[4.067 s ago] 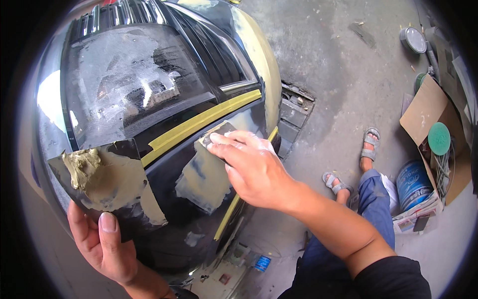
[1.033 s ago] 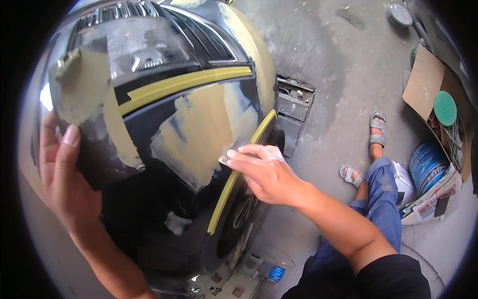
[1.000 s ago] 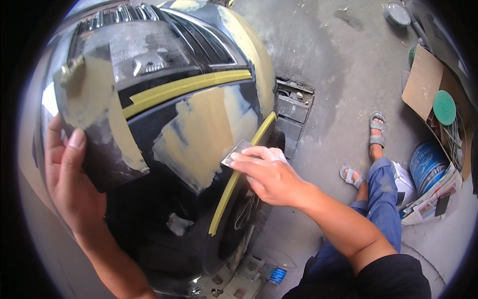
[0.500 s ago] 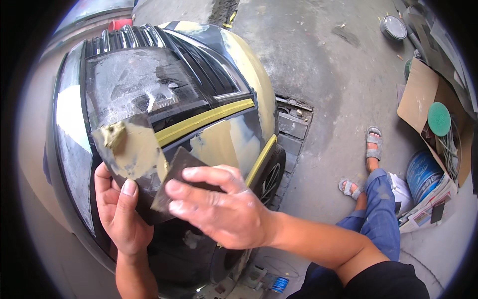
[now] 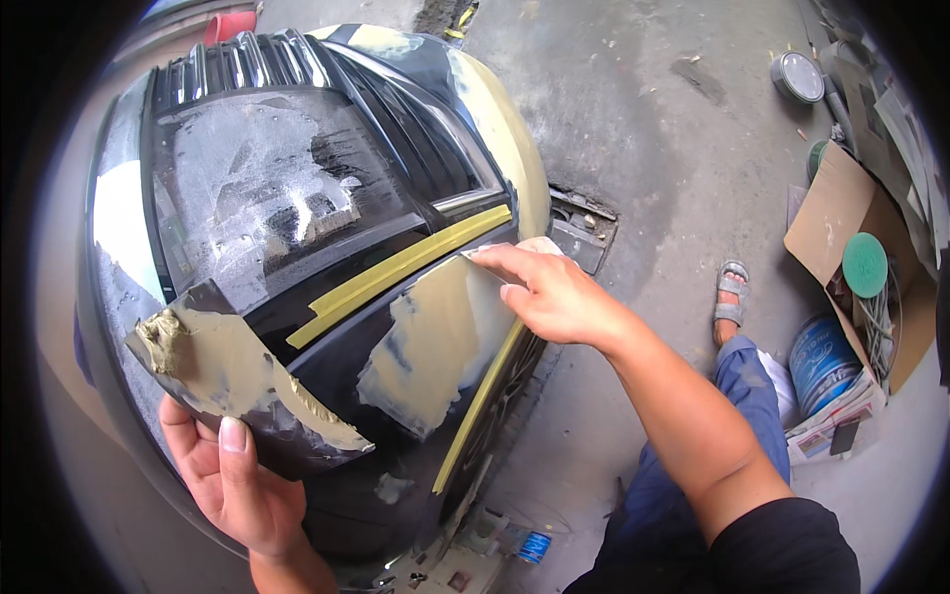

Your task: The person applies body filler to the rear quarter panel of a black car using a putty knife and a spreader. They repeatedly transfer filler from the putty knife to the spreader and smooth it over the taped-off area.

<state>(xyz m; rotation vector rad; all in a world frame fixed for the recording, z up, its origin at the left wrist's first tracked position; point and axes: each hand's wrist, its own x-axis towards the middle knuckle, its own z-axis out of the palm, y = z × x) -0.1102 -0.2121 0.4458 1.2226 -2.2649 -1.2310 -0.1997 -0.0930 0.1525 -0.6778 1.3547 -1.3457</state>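
Note:
My left hand (image 5: 237, 485) grips a dark flat putty board (image 5: 287, 450) by its lower edge, thumb on top. A lump of beige putty (image 5: 161, 342) sits at the board's far left corner, and more is smeared across its face and along its right edge. My right hand (image 5: 554, 297) is closed against the car's rear side panel, at the top right of a beige putty patch (image 5: 426, 342). The putty spreader in its fingers is mostly hidden. Yellow masking tape (image 5: 396, 272) runs above the patch, and another strip (image 5: 480, 406) follows the wheel arch.
The dusty car window (image 5: 267, 178) lies beyond the tape. To the right, a cardboard box (image 5: 841, 213) holds a green round pad (image 5: 865, 264), near a blue bucket (image 5: 829, 361). My sandalled foot (image 5: 730, 297) stands on the concrete floor. A floor grate (image 5: 584, 233) lies beside the car.
My right hand has moved from the board out to the car panel, right and away from me. The board in my left hand has shifted left and slightly down.

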